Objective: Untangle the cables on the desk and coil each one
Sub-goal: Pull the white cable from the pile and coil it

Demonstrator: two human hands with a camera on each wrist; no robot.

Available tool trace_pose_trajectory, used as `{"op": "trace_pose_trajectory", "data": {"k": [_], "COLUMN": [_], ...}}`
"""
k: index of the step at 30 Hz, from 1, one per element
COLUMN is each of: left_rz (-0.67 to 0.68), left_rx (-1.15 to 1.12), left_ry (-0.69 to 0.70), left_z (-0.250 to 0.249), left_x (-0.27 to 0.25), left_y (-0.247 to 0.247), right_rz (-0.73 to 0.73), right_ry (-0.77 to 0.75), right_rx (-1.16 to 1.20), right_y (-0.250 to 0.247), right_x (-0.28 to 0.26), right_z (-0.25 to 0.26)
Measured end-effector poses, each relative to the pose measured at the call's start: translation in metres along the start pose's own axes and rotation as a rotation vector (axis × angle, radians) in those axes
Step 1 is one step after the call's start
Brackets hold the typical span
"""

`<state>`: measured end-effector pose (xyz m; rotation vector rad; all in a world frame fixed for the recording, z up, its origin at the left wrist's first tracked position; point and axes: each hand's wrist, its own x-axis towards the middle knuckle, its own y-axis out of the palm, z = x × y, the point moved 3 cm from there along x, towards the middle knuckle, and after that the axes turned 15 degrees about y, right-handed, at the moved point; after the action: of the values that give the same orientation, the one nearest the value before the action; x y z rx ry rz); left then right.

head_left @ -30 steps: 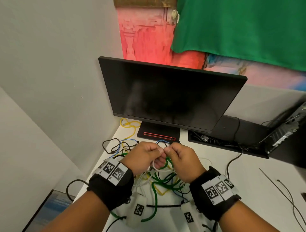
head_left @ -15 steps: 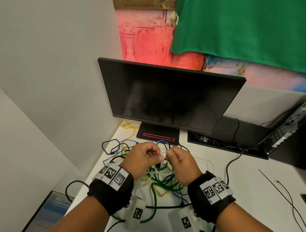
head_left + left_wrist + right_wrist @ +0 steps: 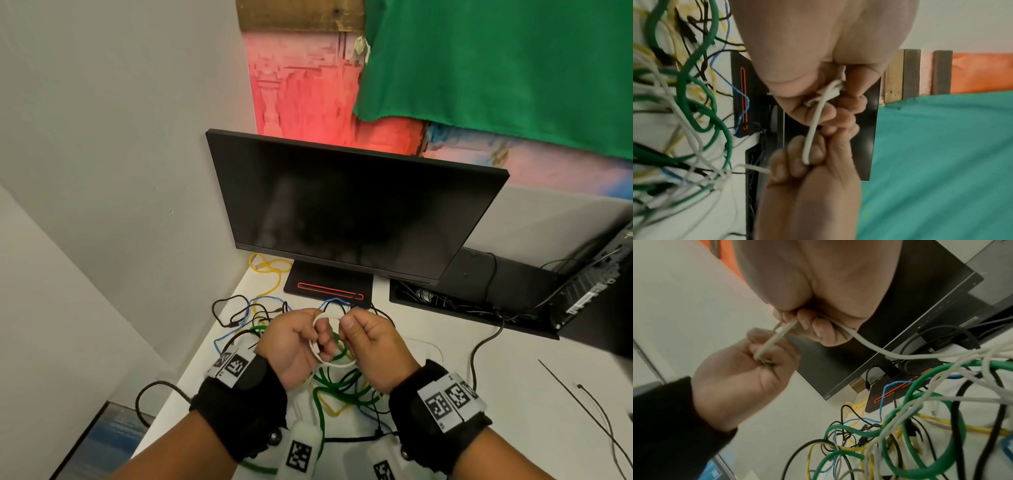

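A thin white cable [image 3: 320, 356] forms a small loop between my two hands, raised above a tangle of green, yellow, blue, black and white cables [image 3: 339, 394] on the white desk [image 3: 513, 394]. My left hand [image 3: 301, 339] has its fingers curled round the white cable [image 3: 768, 344]. My right hand [image 3: 370, 342] pinches the same white cable [image 3: 813, 126] close beside it, and the cable [image 3: 869, 345] trails from that fist down into the tangle. The thick green cable [image 3: 900, 410] loops under both hands.
A black monitor [image 3: 349, 212] on its stand [image 3: 329, 284] rises just behind the hands. A black cable tray [image 3: 479, 301] and an open black computer case [image 3: 596, 287] lie at the right. A grey wall [image 3: 102, 171] closes the left side. Thin black ties [image 3: 589, 404] lie at the right.
Both hands have drawn slightly apart and turned, and the white cable now shows as a small loop between them. The hands stay over the tangle in front of the monitor.
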<state>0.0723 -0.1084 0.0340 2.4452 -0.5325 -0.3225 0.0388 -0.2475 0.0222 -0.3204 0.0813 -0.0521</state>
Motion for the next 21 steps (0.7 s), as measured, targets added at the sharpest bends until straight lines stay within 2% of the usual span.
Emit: {"op": "trace_pose_trajectory", "data": {"k": [3,7,10,13,15,17,19,21], "left_rz": [0.014,0.102,0.132,0.096,0.068,0.049,0.051,0.058], "left_rx": [-0.152,-0.151,-0.117,-0.162,-0.169,-0.151,-0.066,0.051], "left_ry": [-0.138,-0.214,-0.154,-0.051,0.021,0.075,0.127,0.191], "left_z": [-0.001,-0.001,-0.012,-0.040,-0.063,-0.079,-0.087,-0.088], "left_x": [-0.001,-0.006,-0.005,0.002,0.006,0.005,0.004,0.002], "left_y": [0.008,0.013,0.012,0.000,-0.014,-0.026,-0.035,-0.036], "right_rz": [0.001,0.058,0.108,0.125,0.034,-0.136,-0.332,-0.424], "right_ry": [0.009,0.003,0.060,0.151,0.247,0.328,0.320,0.294], "right_rx": [0.048,0.136,0.167,-0.047,-0.117,-0.030,0.069,-0.035], "right_y": [0.001,0.002,-0.006,-0.029,-0.055,-0.085,-0.106,-0.104], "right_x": [0.003,0.002,0.001,0.004,0.006,0.005,0.005,0.005], "right_z": [0.003,0.008,0.007,-0.008,-0.025,-0.040,-0.047,-0.044]}}
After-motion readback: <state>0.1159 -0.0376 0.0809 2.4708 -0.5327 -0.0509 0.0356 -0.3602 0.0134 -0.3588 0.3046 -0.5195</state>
